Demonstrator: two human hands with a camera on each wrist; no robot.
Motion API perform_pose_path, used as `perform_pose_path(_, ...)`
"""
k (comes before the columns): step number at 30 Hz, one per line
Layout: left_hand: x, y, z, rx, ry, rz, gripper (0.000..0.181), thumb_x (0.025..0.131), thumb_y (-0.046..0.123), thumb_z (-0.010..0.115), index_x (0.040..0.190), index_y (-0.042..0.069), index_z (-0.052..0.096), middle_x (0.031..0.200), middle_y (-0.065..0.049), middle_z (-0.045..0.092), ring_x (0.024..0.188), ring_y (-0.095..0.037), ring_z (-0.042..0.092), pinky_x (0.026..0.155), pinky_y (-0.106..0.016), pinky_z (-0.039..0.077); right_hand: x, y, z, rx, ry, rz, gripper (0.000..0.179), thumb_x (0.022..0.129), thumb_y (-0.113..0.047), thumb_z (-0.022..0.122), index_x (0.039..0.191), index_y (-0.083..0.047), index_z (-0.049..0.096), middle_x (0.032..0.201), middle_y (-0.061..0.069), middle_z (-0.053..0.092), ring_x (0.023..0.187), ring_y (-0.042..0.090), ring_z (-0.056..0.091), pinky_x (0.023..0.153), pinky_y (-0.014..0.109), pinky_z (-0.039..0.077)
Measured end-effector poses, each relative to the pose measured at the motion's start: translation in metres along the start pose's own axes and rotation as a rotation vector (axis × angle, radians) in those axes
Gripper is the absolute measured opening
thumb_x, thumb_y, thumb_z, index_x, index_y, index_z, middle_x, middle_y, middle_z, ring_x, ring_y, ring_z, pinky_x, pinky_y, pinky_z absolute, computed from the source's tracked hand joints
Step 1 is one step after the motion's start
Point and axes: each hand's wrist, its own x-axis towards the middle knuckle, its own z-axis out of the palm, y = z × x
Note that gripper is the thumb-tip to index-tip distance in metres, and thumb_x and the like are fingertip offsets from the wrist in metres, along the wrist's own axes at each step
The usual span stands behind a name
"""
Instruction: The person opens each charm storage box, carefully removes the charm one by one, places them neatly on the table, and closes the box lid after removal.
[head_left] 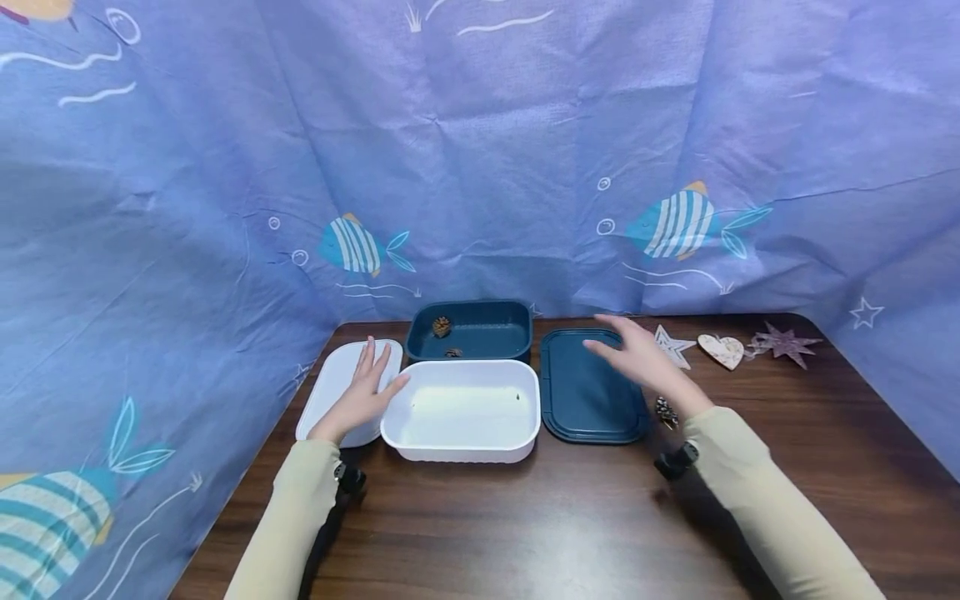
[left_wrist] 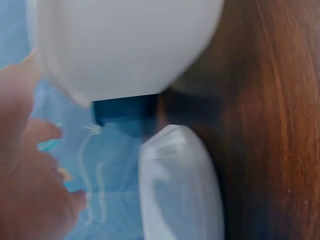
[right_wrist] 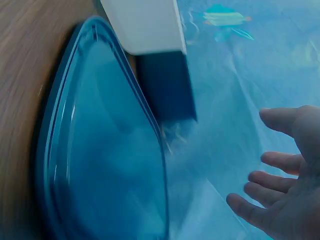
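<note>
A white rectangular tub (head_left: 465, 454) stands in the middle of the table, with a few tiny dark specks inside. My left hand (head_left: 362, 400) hovers by its left rim, fingers spread, over a white lid (head_left: 330, 379). Over a dark blue lid (head_left: 592, 400) to the tub's right is my right hand (head_left: 637, 354), its fingers apart and holding nothing. In the right wrist view those fingers (right_wrist: 275, 182) stretch beside the blue lid. Behind the white tub sits a dark blue tub (head_left: 495, 333) with a pine cone (head_left: 442, 327) in it and another partly hidden by the white rim.
At the right lie a white star (head_left: 672, 347), a patterned heart (head_left: 722, 351) and a purplish star (head_left: 786, 343). Another pine cone (head_left: 666, 412) lies under the right wrist. A blue fish-print cloth (head_left: 487, 167) hangs along the back and left of the brown table (head_left: 480, 533).
</note>
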Motion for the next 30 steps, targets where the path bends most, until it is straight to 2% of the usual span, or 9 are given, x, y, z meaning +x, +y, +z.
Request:
perform_pose_path(3, 0.012, -0.001, 0.002, -0.037, 0.036, -0.032, 0.089, 0.1, 0.064, 0.045, 0.163, 0.017, 0.003, 0.165, -0.002, -0.024, 0.152, -0.028, -0.021, 0.116, -0.068, 0.006, 0.018, -0.008, 0.024, 0.004, -0.027, -0.006, 0.073, 0.102, -0.046, 0.057, 0.155, -0.001, 0.036, 0.157, 0.025, 0.035, 0.143, 0.044, 0.034, 0.112, 0.061, 0.031)
perform_pose_path(7, 0.025, 0.0, 0.007, -0.067, 0.051, -0.05, 0.09, 0.1, 0.068, 0.038, 0.163, 0.016, 0.002, 0.167, -0.005, -0.018, 0.153, -0.029, -0.016, 0.117, -0.067, 0.006, 0.032, -0.017, 0.053, 0.034, -0.085, 0.001, 0.08, 0.102, -0.049, 0.056, 0.159, -0.001, 0.025, 0.163, 0.025, 0.022, 0.148, 0.044, 0.022, 0.115, 0.063, 0.024)
perform_pose_path(10, 0.032, 0.0, 0.011, -0.099, 0.04, -0.062, 0.096, 0.096, 0.075, 0.035, 0.163, 0.014, 0.004, 0.168, -0.008, -0.016, 0.153, -0.033, -0.012, 0.117, -0.067, 0.007, 0.04, -0.022, 0.071, 0.064, -0.116, -0.002, 0.085, 0.101, -0.05, 0.056, 0.16, -0.002, 0.02, 0.165, 0.024, 0.015, 0.15, 0.044, 0.018, 0.115, 0.064, 0.023)
perform_pose_path(15, 0.041, -0.001, 0.021, -0.145, -0.019, -0.062, 0.099, 0.092, 0.08, 0.034, 0.163, 0.015, 0.009, 0.168, -0.01, -0.016, 0.153, -0.038, -0.004, 0.117, -0.066, 0.01, 0.044, -0.026, 0.093, 0.089, -0.157, 0.008, 0.085, 0.102, -0.051, 0.052, 0.161, -0.001, 0.016, 0.167, 0.022, 0.006, 0.152, 0.042, 0.009, 0.117, 0.064, 0.018)
perform_pose_path(20, 0.043, -0.003, 0.028, -0.154, -0.02, -0.042, 0.097, 0.093, 0.079, 0.035, 0.163, 0.015, 0.016, 0.169, -0.01, -0.007, 0.154, -0.036, -0.002, 0.118, -0.064, 0.012, 0.045, -0.026, 0.109, 0.077, -0.201, 0.005, 0.079, 0.107, -0.049, 0.042, 0.16, 0.001, 0.01, 0.167, 0.021, 0.001, 0.154, 0.037, -0.003, 0.12, 0.059, 0.01)
perform_pose_path(25, 0.039, -0.005, 0.03, -0.162, 0.001, -0.011, 0.091, 0.097, 0.073, 0.036, 0.163, 0.014, 0.016, 0.17, -0.006, -0.004, 0.154, -0.034, -0.001, 0.119, -0.06, 0.014, 0.043, -0.025, 0.117, 0.093, -0.196, 0.003, 0.073, 0.109, -0.043, 0.038, 0.16, 0.001, 0.009, 0.167, 0.02, 0.005, 0.154, 0.036, -0.001, 0.122, 0.055, 0.009)
perform_pose_path(30, 0.034, -0.004, 0.03, -0.179, -0.006, -0.015, 0.09, 0.097, 0.072, 0.037, 0.163, 0.015, 0.015, 0.17, -0.007, -0.004, 0.154, -0.033, 0.004, 0.12, -0.057, 0.016, 0.038, -0.027, 0.116, 0.086, -0.193, -0.006, 0.072, 0.11, -0.041, 0.038, 0.16, 0.002, 0.01, 0.167, 0.021, 0.006, 0.154, 0.037, 0.0, 0.121, 0.057, 0.009)
